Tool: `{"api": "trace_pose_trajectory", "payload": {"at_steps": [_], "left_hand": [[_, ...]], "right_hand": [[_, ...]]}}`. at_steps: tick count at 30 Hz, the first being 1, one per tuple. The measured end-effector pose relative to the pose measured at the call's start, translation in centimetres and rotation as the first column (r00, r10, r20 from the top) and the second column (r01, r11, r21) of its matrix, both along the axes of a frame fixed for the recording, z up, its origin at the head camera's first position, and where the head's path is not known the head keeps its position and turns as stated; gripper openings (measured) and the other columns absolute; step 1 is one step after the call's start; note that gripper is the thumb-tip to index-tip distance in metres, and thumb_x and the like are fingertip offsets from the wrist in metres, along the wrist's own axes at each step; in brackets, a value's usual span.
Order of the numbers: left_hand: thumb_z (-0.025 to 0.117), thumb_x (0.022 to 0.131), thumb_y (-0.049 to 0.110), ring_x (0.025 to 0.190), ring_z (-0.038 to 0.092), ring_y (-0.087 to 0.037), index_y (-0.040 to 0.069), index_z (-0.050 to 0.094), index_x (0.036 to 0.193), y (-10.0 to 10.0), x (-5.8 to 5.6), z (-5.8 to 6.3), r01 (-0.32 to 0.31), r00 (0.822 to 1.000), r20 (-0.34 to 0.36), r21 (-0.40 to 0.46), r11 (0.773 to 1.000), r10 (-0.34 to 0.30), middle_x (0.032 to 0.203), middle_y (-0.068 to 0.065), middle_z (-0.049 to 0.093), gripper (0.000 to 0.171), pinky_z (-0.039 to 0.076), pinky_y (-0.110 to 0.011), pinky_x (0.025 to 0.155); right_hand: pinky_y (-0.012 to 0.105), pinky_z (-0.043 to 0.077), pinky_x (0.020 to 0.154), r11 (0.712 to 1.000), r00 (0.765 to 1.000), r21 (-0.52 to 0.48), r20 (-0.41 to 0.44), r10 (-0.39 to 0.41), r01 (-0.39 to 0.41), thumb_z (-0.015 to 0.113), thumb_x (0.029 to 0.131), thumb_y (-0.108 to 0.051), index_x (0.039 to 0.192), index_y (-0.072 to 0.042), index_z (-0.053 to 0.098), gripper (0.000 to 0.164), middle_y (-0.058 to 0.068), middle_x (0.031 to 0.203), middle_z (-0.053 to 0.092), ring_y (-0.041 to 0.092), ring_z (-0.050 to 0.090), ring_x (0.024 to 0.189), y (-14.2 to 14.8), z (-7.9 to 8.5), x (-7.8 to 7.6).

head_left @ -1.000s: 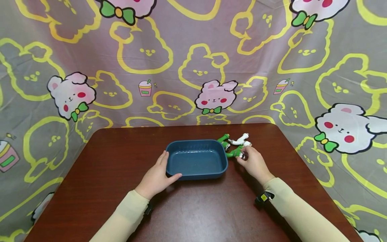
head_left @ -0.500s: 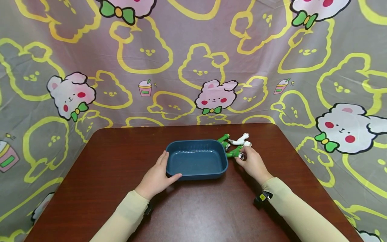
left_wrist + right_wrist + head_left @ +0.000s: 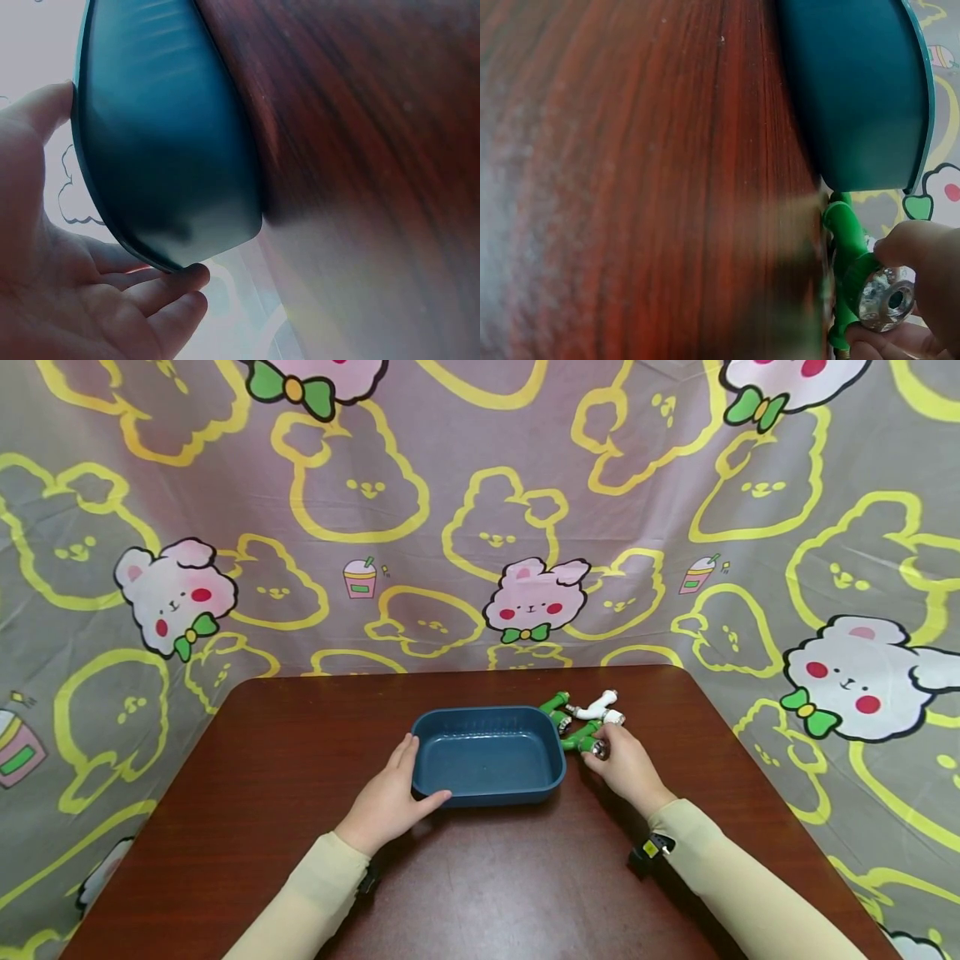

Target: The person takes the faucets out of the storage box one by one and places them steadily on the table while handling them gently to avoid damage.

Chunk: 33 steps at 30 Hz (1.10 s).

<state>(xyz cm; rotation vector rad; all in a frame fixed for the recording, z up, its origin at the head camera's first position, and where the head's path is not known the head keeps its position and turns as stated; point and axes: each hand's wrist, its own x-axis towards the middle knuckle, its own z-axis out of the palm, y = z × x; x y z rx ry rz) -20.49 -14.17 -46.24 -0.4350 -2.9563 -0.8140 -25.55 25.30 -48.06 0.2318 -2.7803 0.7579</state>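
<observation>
A dark blue rectangular plastic basin [image 3: 487, 768] sits on the table with nothing inside. My left hand [image 3: 386, 802] rests against its left end, fingers along that side and thumb on the front rim. In the left wrist view the fingertips [image 3: 196, 276] touch the basin's edge. To the right of the basin, my right hand [image 3: 630, 768] pinches the chrome end of a green tap [image 3: 845, 225] between thumb and fingers. That tap lies low, close against the basin's right end. Just behind it are another green tap [image 3: 555, 703] and a white tap [image 3: 597, 705].
The brown wooden table [image 3: 300, 760] has its far edge a short way behind the basin and taps. A cartoon-printed cloth [image 3: 450, 510] hangs around the back and sides of the table. Black wrist cameras are strapped on both sleeves.
My right hand has shifted very slightly left, and the chrome end of the green tap has turned a little in its fingers. The left hand and basin stay put.
</observation>
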Motion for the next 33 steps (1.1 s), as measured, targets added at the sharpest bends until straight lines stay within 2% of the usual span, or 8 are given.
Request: {"api": "trace_pose_trajectory", "payload": {"at_steps": [16,33], "left_hand": [[0.075,0.088,0.059,0.141,0.052,-0.039,-0.003,0.025,0.161,0.01,-0.03,-0.10,0.000,1.000,-0.007,-0.002,1.000,0.000,0.168,-0.023,0.025,0.108,0.056,-0.049,0.100],[0.075,0.088,0.059,0.140,0.052,-0.039,-0.003,0.025,0.161,0.03,-0.15,-0.07,0.002,1.000,-0.002,-0.008,1.000,-0.002,0.168,-0.022,0.025,0.109,0.056,-0.048,0.100]], "right_hand": [[0.036,0.044,0.068,0.999,0.999,0.041,0.037,0.015,-0.016,0.083,0.085,-0.018,0.102,-0.004,0.060,0.031,0.010,0.091,0.062,0.022,0.054,0.079,0.19,-0.29,-0.06],[0.039,0.047,0.073,0.998,0.997,0.051,0.073,0.018,-0.022,0.084,0.084,-0.020,0.103,-0.004,0.058,0.036,0.013,0.096,0.063,0.024,0.056,0.083,0.12,-0.38,0.11]]}}
